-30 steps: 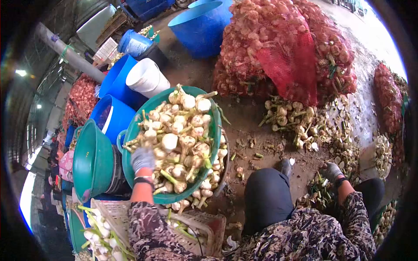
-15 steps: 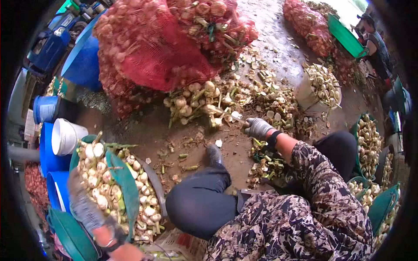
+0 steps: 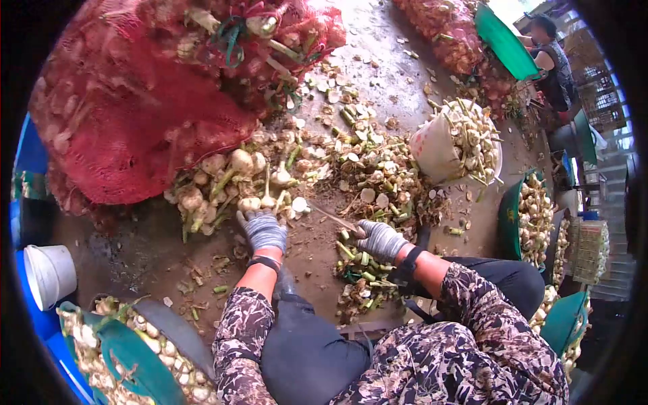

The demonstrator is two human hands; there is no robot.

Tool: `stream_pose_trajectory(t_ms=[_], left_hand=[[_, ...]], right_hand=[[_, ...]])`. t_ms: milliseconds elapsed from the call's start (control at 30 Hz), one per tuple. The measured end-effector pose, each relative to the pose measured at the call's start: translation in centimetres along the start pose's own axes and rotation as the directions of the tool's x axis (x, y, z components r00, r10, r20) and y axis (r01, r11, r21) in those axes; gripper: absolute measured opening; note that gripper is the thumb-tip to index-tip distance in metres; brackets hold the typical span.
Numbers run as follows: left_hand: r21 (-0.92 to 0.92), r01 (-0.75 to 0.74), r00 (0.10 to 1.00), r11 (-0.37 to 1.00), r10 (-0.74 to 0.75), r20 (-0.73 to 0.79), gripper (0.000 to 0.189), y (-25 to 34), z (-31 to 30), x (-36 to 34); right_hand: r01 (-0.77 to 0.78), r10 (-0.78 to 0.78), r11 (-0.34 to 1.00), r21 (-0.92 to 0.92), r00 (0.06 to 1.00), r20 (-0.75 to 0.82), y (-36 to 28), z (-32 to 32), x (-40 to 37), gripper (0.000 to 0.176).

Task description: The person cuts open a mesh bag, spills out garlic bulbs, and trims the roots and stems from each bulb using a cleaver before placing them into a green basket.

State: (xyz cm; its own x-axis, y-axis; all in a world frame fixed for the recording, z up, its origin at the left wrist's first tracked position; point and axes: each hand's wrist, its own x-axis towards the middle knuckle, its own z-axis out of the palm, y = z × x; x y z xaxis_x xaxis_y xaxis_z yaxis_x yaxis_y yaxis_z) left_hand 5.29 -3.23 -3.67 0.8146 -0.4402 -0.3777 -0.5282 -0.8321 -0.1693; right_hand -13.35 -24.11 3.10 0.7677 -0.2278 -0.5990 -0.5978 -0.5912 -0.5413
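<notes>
My left hand (image 3: 264, 231), in a grey-white glove, reaches to the front of a pile of garlic bulbs (image 3: 214, 181) with long stems. Its fingers close on a garlic bulb (image 3: 250, 204) at the pile's edge; the fingertips are partly hidden. In my right hand (image 3: 382, 240), also gloved, is a knife (image 3: 332, 216) whose thin blade points left and away from me, toward the pile. The blade is apart from the bulb. Trimmed stems and root ends (image 3: 378, 192) lie heaped beyond my right hand.
Red mesh sacks of garlic (image 3: 135, 128) stand behind the pile. A white bucket (image 3: 432, 150) heaped with stemmed garlic leans at right. Green tubs (image 3: 511, 219) of garlic flank me, with a white pail (image 3: 50, 273) at left. Another person (image 3: 557, 67) holds a green basin (image 3: 506, 40) farther back.
My left hand has moved from above the garlic tub at lower left to the pile in front. My right hand still holds the knife. The view has turned to the right.
</notes>
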Motion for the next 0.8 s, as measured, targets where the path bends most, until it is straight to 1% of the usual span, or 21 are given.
stream_pose_trajectory(t_ms=[67,100,133,200,233,267,300,333,367,400,433,467,500,533,567,600,667,700,733,767,800], left_hand=[[0.087,-0.006,0.996,0.996,-0.002,0.093,0.052,0.4,0.4,-0.2],[0.091,0.004,0.995,0.996,-0.014,0.104,0.052,0.2,1.0,0.0],[0.066,-0.016,0.997,0.998,0.011,0.075,0.048,-0.1,1.6,0.3],[0.045,-0.034,0.998,0.998,0.032,0.048,0.044,-0.9,2.1,0.5],[-0.117,-0.039,0.994,0.992,0.051,0.100,0.040,-1.2,2.4,0.7],[-0.276,-0.039,0.985,0.960,0.083,0.150,0.036,-1.6,2.6,0.9],[-0.358,-0.025,0.990,0.933,0.074,0.123,0.028,-1.9,3.7,1.2],[-0.791,-0.088,0.994,0.605,0.100,-0.034,0.023,-2.5,8.1,1.3],[-0.738,-0.204,0.979,0.643,0.151,-0.139,0.021,-2.4,6.7,0.0],[-0.728,-0.257,0.965,0.635,0.205,-0.163,0.019,-2.4,8.2,0.1],[-0.718,-0.310,0.948,0.624,0.257,-0.186,0.018,-2.3,8.8,0.0],[-0.716,-0.299,0.952,0.631,0.248,-0.180,0.018,-2.4,7.7,-1.3],[-0.701,-0.396,0.917,0.593,0.217,-0.334,0.019,-2.0,5.0,-3.0],[-0.667,-0.496,0.857,0.556,0.186,-0.481,0.020,-2.1,1.8,-4.4],[-0.923,-0.196,0.950,0.333,0.298,-0.094,0.026,-2.9,-1.5,-4.5],[-0.990,-0.096,0.987,0.106,0.135,-0.082,0.034,-2.4,-0.7,-5.5],[-0.978,0.005,0.979,0.208,0.198,0.047,0.035,-3.4,-3.8,-6.5],[-0.978,-0.060,0.977,0.200,0.211,-0.016,0.035,-3.4,-4.6,-6.8],[-0.955,-0.073,0.976,0.287,0.217,-0.010,0.033,-3.1,-6.2,-7.0],[-0.906,-0.208,0.962,0.368,0.245,-0.121,0.032,-3.1,-5.4,-7.0],[-0.827,-0.346,0.932,0.442,0.266,-0.248,0.032,-3.2,-5.1,-6.4]], right_hand=[[0.020,-0.020,1.000,-0.006,1.000,0.022,0.6,0.0,1.2,0.032],[0.050,-0.050,0.999,0.014,0.998,0.027,0.4,-0.2,1.6,0.033],[0.045,-0.045,0.999,0.006,0.998,0.036,0.0,-0.2,2.1,0.035],[0.148,-0.146,0.986,-0.079,0.989,0.040,-1.3,-0.3,2.9,0.038],[0.213,-0.211,0.974,-0.077,0.977,0.032,-1.7,-0.3,2.8,0.036],[0.270,-0.267,0.952,-0.141,0.963,0.044,-2.7,-0.4,3.0,0.033],[0.302,-0.293,0.933,-0.195,0.953,0.074,-4.0,-0.8,3.1,0.036],[0.334,-0.316,0.909,-0.251,0.942,0.109,-5.3,-1.1,3.3,0.039],[0.425,-0.424,0.879,-0.216,0.904,0.053,-6.0,-1.1,3.2,0.035],[0.438,-0.435,0.874,-0.210,0.898,0.065,-6.8,-1.3,3.3,0.035],[0.502,-0.503,0.846,-0.178,0.863,0.044,-7.7,-1.6,3.4,0.033],[0.559,-0.563,0.816,-0.147,0.827,0.019,-8.6,-2.0,3.2,0.032],[0.502,-0.496,0.852,-0.147,0.865,0.079,-9.4,-3.0,2.9,0.028],[0.436,-0.420,0.891,-0.127,0.898,0.132,-8.2,-3.1,3.9,0.026],[0.284,-0.273,0.951,-0.127,0.958,0.091,-6.0,-2.4,5.2,0.026],[0.136,-0.130,0.983,-0.125,0.990,0.050,-4.1,-2.3,6.4,0.025],[0.038,-0.038,0.980,-0.196,0.999,0.004,-0.9,-3.2,6.0,0.026],[0.143,-0.139,0.989,0.043,0.986,-0.088,-0.5,-2.7,5.1,0.031],[0.178,-0.171,0.981,0.072,0.980,-0.098,-1.8,-2.8,4.4,0.034],[0.213,-0.202,0.972,0.100,0.973,-0.108,-3.3,-3.0,3.6,0.036],[0.103,-0.088,0.932,0.348,0.994,-0.061,-6.3,-4.1,3.2,0.038]])
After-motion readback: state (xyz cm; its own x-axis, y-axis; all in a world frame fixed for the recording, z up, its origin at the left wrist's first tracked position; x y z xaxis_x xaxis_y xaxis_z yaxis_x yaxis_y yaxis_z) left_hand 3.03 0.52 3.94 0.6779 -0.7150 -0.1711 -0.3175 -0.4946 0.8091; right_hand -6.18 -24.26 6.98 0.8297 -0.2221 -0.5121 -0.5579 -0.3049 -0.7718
